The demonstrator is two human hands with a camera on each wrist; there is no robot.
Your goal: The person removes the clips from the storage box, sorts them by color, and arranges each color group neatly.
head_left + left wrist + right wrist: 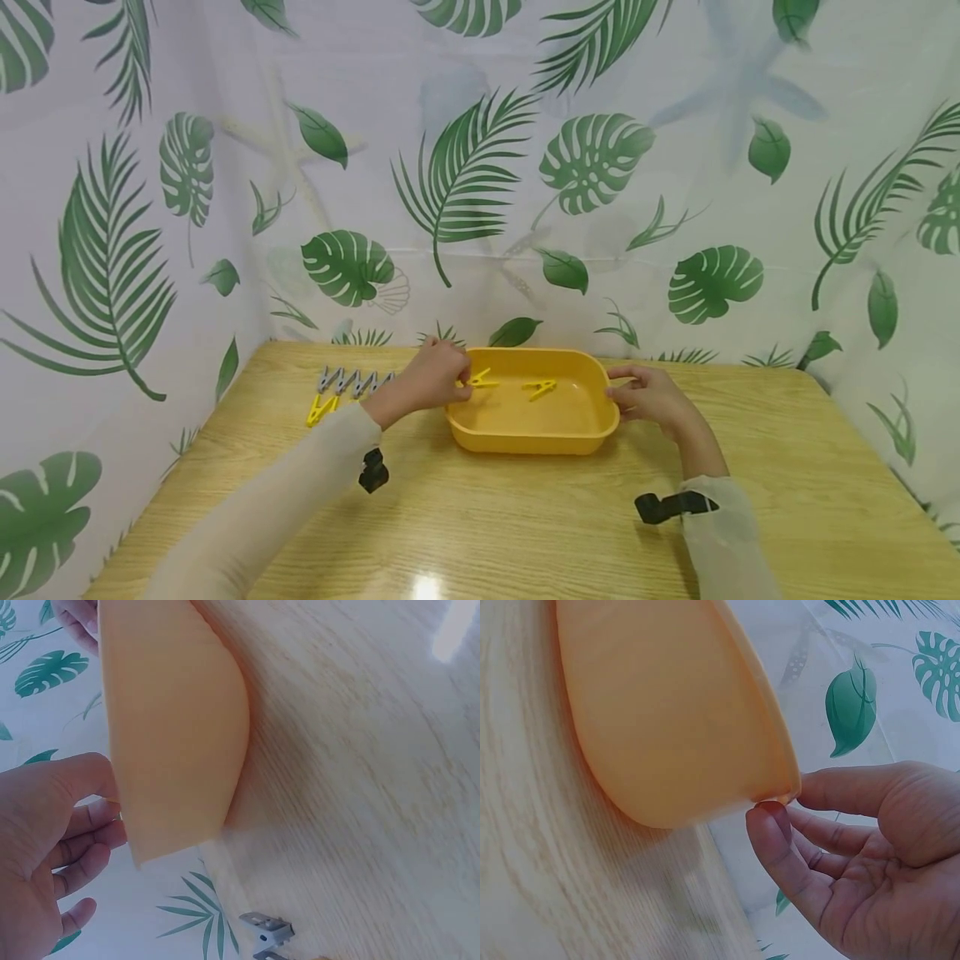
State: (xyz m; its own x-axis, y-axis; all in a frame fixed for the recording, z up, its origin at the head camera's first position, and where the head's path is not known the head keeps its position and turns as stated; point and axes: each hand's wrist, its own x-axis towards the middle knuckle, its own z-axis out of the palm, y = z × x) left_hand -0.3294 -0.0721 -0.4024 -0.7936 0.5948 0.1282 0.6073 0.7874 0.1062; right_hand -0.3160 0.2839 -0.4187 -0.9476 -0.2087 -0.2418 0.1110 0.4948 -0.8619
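Note:
A yellow plastic basin point(536, 444) stands on the wooden table, a yellow clothespin point(542, 387) lying inside it. My left hand point(431, 379) reaches over the basin's left end with curled fingers. It seems to pinch another yellow clothespin point(483, 382) just inside the rim; the fingers partly hide the contact. In the left wrist view, those fingertips disappear behind the basin wall point(176, 735). At the opposite end, my right hand point(652, 400) grips the rim between thumb and fingers, seen closely in the right wrist view at the basin's edge point(780, 750).
Left of the basin, several grey clothespins point(341, 382) form a row on the table point(480, 517). Yellow clothespins point(321, 411) lie just in front of them, partly behind the left forearm. A leaf-patterned cloth point(465, 292) hangs along the table's back and sides.

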